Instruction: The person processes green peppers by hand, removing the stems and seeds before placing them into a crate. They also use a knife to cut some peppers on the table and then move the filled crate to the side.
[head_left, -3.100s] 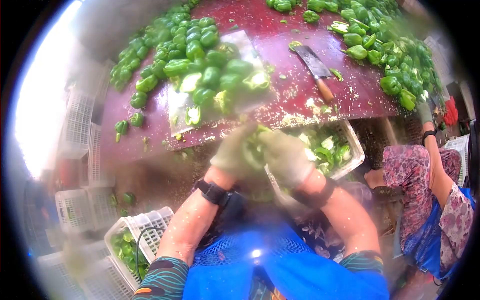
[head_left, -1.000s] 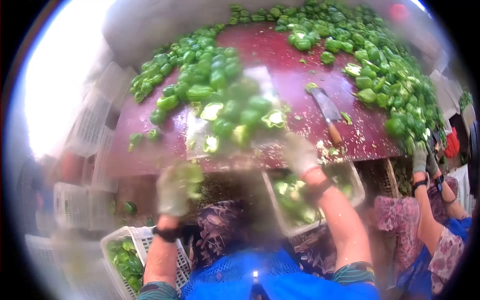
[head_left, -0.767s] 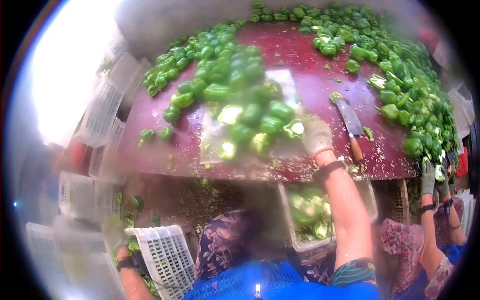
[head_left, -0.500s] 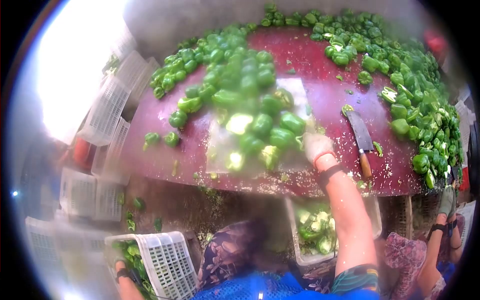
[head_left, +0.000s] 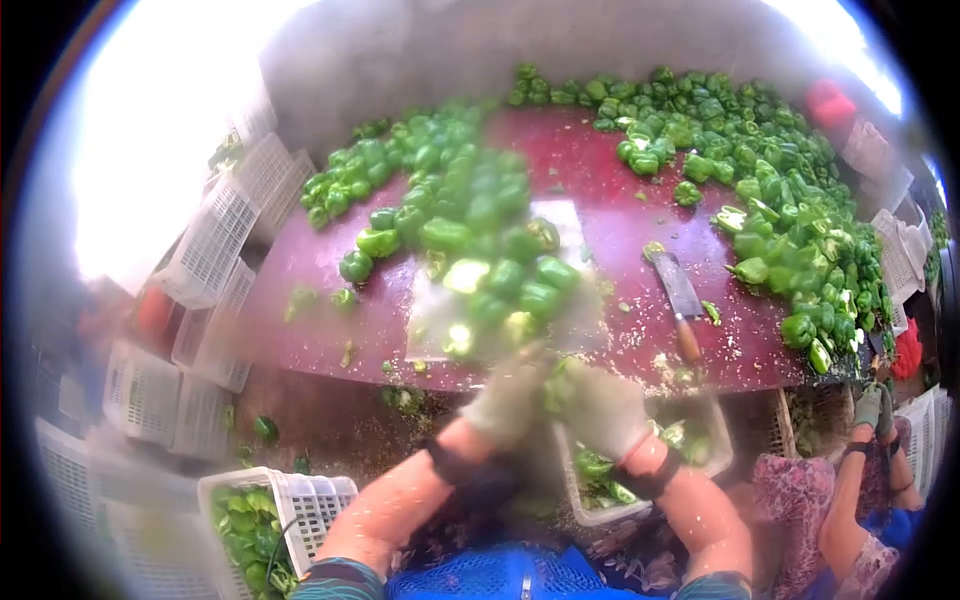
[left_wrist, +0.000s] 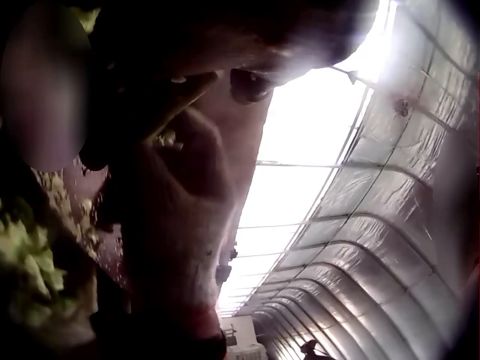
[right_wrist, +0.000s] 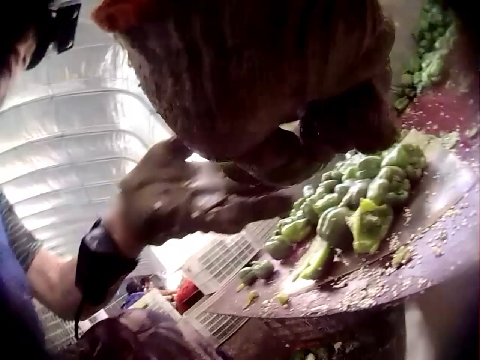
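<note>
Both gloved hands meet over the table's front edge in the head view, the left hand [head_left: 508, 398] beside the right hand [head_left: 603, 408]. Between them is a blurred green pepper [head_left: 561, 386], gripped by the right hand. The right wrist view shows the right hand [right_wrist: 262, 75] large and dark, curled over the pepper, and the left hand [right_wrist: 176, 193] with its fingers and thumb against it from the other side. In the left wrist view the left hand [left_wrist: 232, 34] is in deep shadow, facing the right hand [left_wrist: 180, 202]; the pepper is mostly hidden there.
Whole and cut peppers [head_left: 540, 300] lie on the red table [head_left: 630, 210], with a cleaver [head_left: 677, 293] to their right. A white crate [head_left: 600, 515] with cut pieces stands below; another crate [head_left: 318, 505] holds peppers at lower left. A person's hands [head_left: 872, 408] work at far right.
The left hand has come up from the lower-left crate to the middle. The right hand has drawn back from the pepper pile with a pepper and met it. The head view has shifted.
</note>
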